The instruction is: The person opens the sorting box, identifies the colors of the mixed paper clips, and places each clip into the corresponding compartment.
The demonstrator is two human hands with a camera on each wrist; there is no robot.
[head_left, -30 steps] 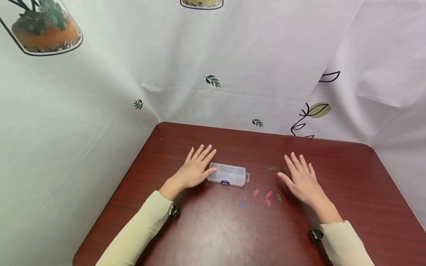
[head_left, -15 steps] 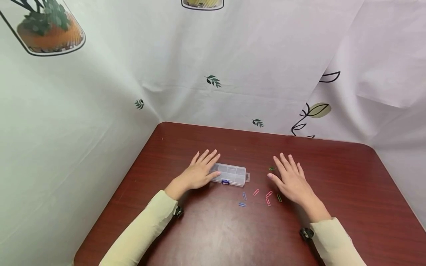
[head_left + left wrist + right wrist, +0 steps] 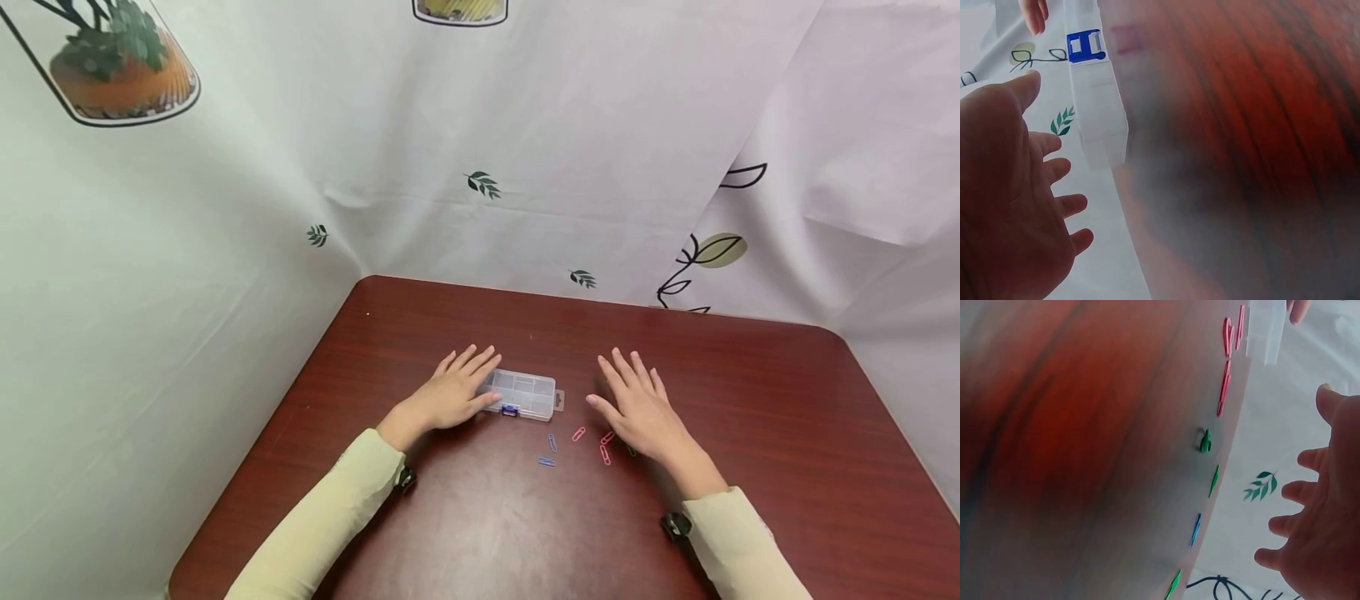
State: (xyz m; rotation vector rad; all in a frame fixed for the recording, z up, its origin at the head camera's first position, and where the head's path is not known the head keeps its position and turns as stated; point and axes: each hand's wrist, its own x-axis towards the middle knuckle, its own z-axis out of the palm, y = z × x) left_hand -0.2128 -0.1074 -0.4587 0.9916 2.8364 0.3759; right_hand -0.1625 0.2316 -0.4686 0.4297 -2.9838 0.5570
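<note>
A clear plastic compartment box point(image 3: 534, 392) with a blue latch point(image 3: 510, 411) lies on the table, its lid down. My left hand point(image 3: 442, 400) hovers at its left end, fingers spread and partly covering it; the left wrist view shows a gap between hand and box. To the right, my right hand point(image 3: 643, 412) is held above the table with fingers extended, holding nothing. In front of the box lie pink paper clips point(image 3: 578, 434) and blue paper clips point(image 3: 552, 442). One green paper clip point(image 3: 632, 451) is partly hidden by the right hand. More green clips point(image 3: 1214, 481) show in the right wrist view.
The dark red wooden table point(image 3: 465, 525) has rounded far corners. A white cloth point(image 3: 570, 133) printed with leaves and plants hangs behind it and along the left side. Each wrist wears a small black device.
My right hand has moved left, over the green paper clips. The left hand has shifted slightly right and nearer, covering more of the box's left end. The box and clips stay put.
</note>
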